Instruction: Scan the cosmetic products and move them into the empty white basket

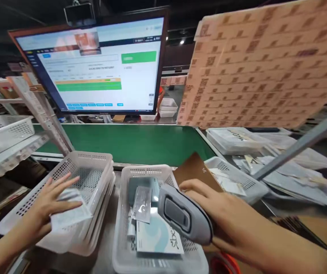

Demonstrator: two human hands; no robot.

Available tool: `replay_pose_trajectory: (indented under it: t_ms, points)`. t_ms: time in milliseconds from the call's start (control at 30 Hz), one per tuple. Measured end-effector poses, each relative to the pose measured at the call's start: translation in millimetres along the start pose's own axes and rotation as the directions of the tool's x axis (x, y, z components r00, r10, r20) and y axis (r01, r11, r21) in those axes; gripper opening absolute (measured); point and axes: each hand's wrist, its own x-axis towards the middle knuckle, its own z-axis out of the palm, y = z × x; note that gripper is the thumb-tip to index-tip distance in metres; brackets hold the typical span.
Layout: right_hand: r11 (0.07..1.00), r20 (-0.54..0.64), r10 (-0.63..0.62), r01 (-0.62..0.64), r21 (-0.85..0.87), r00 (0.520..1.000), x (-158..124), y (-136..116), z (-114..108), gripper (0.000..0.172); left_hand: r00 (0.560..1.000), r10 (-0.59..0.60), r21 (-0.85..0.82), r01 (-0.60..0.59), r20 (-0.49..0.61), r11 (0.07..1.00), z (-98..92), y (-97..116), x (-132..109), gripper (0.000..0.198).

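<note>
My left hand (47, 207) is over the stacked white baskets (106, 213), its upper fingers stretched out. A small white packet (70, 213) is held against it under the thumb; the fingers beneath are hidden. My right hand (206, 201) grips a grey barcode scanner (184, 215), tilted over the right part of a white basket (119, 236). In that basket lie a white printed box (152, 238) with a blue shape, a clear plastic packet (142, 205) and a dark teal item (134, 186). Behind the scanner stands a brown card or envelope (194, 169), partly hidden by my right hand.
A monitor (94, 76) hangs above a green conveyor belt (134, 142). To its right is a large printed code board (254, 68). More baskets with packets (234, 182) and a slanting metal bar (300, 142) are at right. A shelf basket (6, 133) stands at left.
</note>
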Motion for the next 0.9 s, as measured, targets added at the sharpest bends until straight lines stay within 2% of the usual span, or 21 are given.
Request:
replay_pose_trajectory:
  t_ms: [67,133,200,267,333,400,533,667,767,900]
  points:
    - [0.999,-0.005,-0.018,0.019,0.05,1.0,7.8,-6.9,-6.5,0.045,0.969,0.199,0.02,-0.198,-0.148,0.98,2.6,35.1,42.3,0.041]
    - [0.994,-0.006,-0.05,0.05,0.102,0.999,11.8,-13.2,-8.2,0.04,0.938,0.293,0.007,-0.297,-0.187,0.955,15.3,66.9,86.5,0.032]
    - [0.989,-0.01,-0.068,0.069,0.129,0.998,11.6,-19.7,-5.9,0.036,0.906,0.348,-0.018,-0.362,-0.24,0.932,34.6,90.0,122.9,0.021]
    - [0.991,-0.014,-0.059,0.06,0.122,0.998,7.6,-26.2,-1.8,0.033,0.854,0.428,-0.041,-0.459,-0.294,0.888,53.1,107.7,146.0,0.021]
    - [0.995,0.0,-0.027,0.026,0.094,1.0,1.9,-31.4,1.7,0.032,0.793,0.519,-0.056,-0.563,-0.32,0.825,65.8,122.9,156.9,0.028]
    - [0.998,0.027,0.017,-0.018,0.054,0.999,-3.6,-33.9,3.1,0.031,0.755,0.584,-0.06,-0.626,-0.298,0.778,72.5,135.3,160.2,0.036]
    - [0.993,0.081,0.118,-0.116,-0.027,0.99,-11.4,-29.0,0.3,0.03,0.73,0.63,-0.052,-0.663,-0.263,0.746,78.1,150.1,157.8,0.034]
    - [0.987,-0.074,0.161,-0.162,-0.001,0.984,-13.0,-8.8,-4.9,0.034,0.696,0.639,-0.073,-0.692,-0.327,0.718,81.8,155.3,148.0,0.042]
    - [0.986,-0.148,0.15,-0.137,0.092,0.978,-10.5,7.2,-7.8,0.029,0.695,0.629,-0.051,-0.685,-0.349,0.727,82.2,154.9,135.5,0.05]
    - [0.981,-0.177,0.109,-0.077,0.178,0.978,-15.7,16.3,-10.5,0.031,0.741,0.599,-0.032,-0.636,-0.303,0.771,94.3,147.9,107.5,0.055]
